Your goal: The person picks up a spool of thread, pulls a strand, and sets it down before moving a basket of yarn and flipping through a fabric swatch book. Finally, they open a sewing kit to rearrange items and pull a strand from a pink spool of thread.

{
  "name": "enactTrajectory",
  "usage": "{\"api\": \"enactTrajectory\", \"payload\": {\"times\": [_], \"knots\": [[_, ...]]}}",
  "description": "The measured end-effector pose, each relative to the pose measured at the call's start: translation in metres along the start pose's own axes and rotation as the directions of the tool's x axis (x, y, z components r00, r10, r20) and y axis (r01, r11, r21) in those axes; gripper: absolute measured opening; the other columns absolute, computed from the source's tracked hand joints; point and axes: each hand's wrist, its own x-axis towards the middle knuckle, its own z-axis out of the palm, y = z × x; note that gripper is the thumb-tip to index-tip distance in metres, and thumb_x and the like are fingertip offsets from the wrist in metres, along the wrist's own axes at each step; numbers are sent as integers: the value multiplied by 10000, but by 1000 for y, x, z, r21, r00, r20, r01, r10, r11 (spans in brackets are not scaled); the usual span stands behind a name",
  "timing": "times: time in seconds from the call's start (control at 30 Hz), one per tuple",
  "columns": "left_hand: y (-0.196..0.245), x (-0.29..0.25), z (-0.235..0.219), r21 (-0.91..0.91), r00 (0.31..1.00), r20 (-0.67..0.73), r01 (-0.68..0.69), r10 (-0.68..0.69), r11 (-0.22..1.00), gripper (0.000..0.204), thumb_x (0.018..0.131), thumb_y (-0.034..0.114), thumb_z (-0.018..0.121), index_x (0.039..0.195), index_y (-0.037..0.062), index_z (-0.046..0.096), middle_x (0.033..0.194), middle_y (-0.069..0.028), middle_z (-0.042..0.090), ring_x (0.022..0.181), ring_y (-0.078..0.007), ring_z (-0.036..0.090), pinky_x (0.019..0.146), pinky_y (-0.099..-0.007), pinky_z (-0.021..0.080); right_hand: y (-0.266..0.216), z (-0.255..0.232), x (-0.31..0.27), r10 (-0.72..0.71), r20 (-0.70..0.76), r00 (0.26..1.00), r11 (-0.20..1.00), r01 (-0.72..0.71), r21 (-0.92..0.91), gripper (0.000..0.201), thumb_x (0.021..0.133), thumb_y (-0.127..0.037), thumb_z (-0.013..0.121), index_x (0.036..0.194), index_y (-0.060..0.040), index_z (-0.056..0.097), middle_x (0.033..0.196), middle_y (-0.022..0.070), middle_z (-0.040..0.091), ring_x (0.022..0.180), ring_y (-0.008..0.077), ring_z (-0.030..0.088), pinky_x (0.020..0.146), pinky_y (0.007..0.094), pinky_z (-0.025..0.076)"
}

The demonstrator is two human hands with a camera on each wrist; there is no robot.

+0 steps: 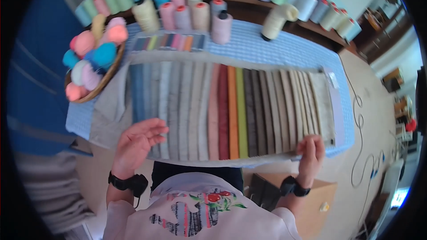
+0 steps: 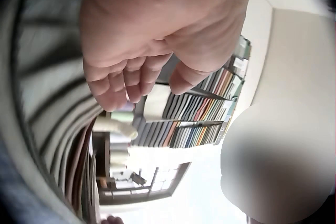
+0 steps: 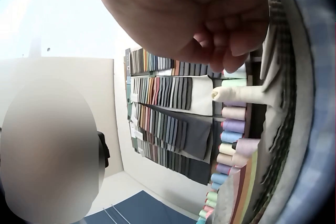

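Observation:
A fan of overlapping fabric swatches [image 1: 189, 111] lies across the table, running from blue and grey through red, orange and green to brown and cream. My left hand [image 1: 138, 144] is over the grey swatches at the near left, with fingers loosely bent and nothing in them. The left wrist view shows its palm [image 2: 163, 19] beside the swatch edges. At the near right corner, my right hand [image 1: 310, 153] pinches the edge of a cream fabric swatch [image 1: 316, 106] between curled fingers and thumb. In the right wrist view, fabric rises close to the fingertips [image 3: 226, 58].
Beneath the swatches is a blue checked tablecloth [image 1: 242, 40]. A basket [image 1: 104, 82] of yarn balls stands at the left. Along the back are thread cones [image 1: 222, 29], one cream cone [image 1: 278, 20] leaning, and a small colour card [image 1: 171, 41]. Cables [image 1: 358, 120] lie on the floor.

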Motion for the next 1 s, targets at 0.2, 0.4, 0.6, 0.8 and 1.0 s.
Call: {"api": "enactTrajectory", "payload": {"times": [0.2, 0.4, 0.6, 0.8, 1.0], "knots": [[22, -35, -63, 659, 925, -273, -21, 265, 751, 397, 914, 106, 503, 1292, -12, 464, 1271, -108, 529, 1210, -207, 474, 979, -358, 393, -16, -47, 31, -412, -203, 888, 657, 135, -742, 92, 909, -85, 537, 862, -8, 553, 773, 52, 569, 712, 122, 529, 631, 249, 438], [-1, -28, -100, 839, 902, -326, 138, 283, 526, 505, 859, 41, 531, 1348, 41, 404, 1399, -111, 383, 1306, -244, 353, 1065, -348, 277, -2, -82, 53, -376, 52, 925, 387, 208, -898, 126, 845, -69, 576, 946, 1, 601, 898, 144, 628, 829, 300, 601, 741, 350, 471], [11, -13, -98, 981, 911, -179, 195, 370, -7, 606, 787, 19, 576, 1362, 76, 395, 1430, -180, 292, 1333, -329, 286, 1089, -392, 232, 8, -137, 93, -396, 13, 918, 131, 71, -989, 297, 851, -210, 577, 1085, -27, 582, 1034, 187, 617, 970, 353, 574, 872, 419, 436], [21, -4, -124, 975, 895, -176, 216, 411, -54, 631, 768, -1, 586, 1363, 113, 408, 1391, -214, 302, 1311, -354, 296, 1085, -394, 235, 5, -141, 103, -111, -144, 983, 113, -132, -985, 554, 829, -354, 611, 1250, -15, 489, 1192, 208, 569, 1088, 369, 540, 895, 435, 431], [20, 13, -106, 970, 860, -141, 219, 491, -105, 594, 754, -33, 595, 1320, 73, 447, 1289, -211, 379, 1223, -357, 380, 1040, -388, 289, -9, -130, 104, -138, -88, 986, 22, -86, -996, 706, 761, -362, 687, 1292, 25, 428, 1161, 219, 579, 1060, 379, 548, 878, 432, 444]]}}
